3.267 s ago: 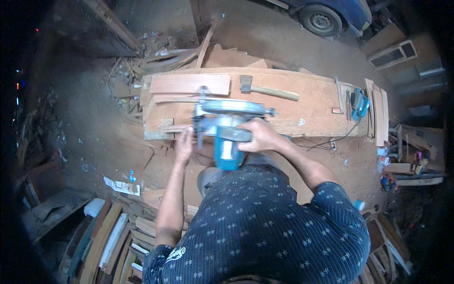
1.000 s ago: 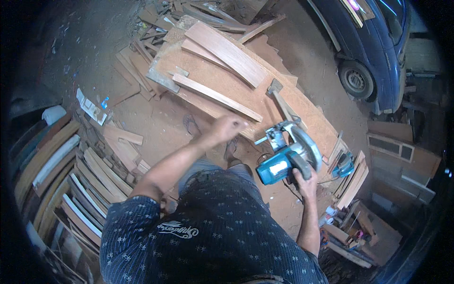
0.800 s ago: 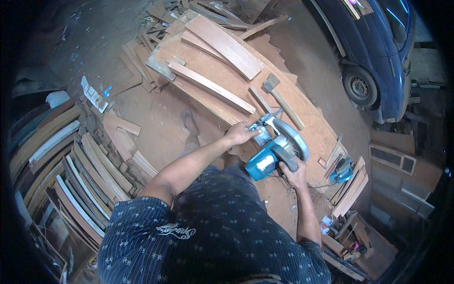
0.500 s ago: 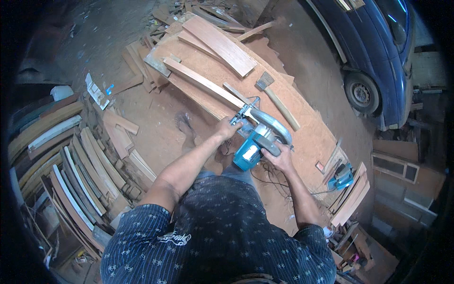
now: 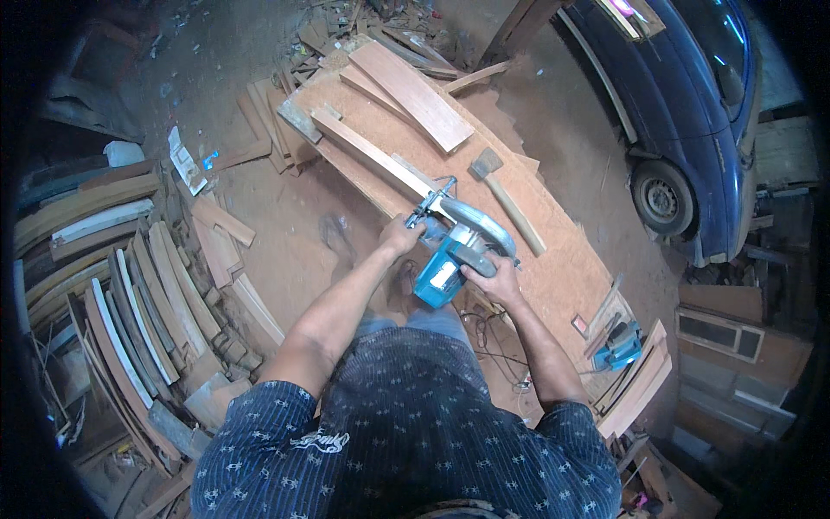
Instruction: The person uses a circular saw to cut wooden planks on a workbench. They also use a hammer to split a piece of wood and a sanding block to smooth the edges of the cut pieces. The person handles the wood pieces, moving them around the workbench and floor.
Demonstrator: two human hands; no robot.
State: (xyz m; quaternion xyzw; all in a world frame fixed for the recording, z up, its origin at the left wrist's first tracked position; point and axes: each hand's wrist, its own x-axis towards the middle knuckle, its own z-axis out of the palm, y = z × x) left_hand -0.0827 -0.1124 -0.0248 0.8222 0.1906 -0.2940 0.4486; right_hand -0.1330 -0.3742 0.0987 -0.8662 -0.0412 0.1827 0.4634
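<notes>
A teal circular saw [image 5: 446, 272] is at the near edge of the plywood-topped bench [image 5: 553, 259], against the end of a long wooden batten [image 5: 372, 152]. My left hand [image 5: 399, 233] is closed on the front of the saw's base plate. My right hand [image 5: 496, 278] grips its rear handle. An axe [image 5: 513, 208] lies on the bench beyond the saw, and two pale reddish boards [image 5: 411, 91] lie at the far end. A teal power tool [image 5: 619, 344] sits at the bench's right end, beside some stacked strips [image 5: 644, 376].
A blue car [image 5: 692, 104] stands at upper right. Curved stacks of timber [image 5: 130, 303] fill the lower left, and scrap wood [image 5: 328, 30] lies behind the bench. Cables [image 5: 493, 342] hang under the near edge. Panels [image 5: 726, 342] lean at the right.
My left hand, free a second ago, has taken hold of the saw's front. The saw has moved leftward and away from me to the batten's end in my hands.
</notes>
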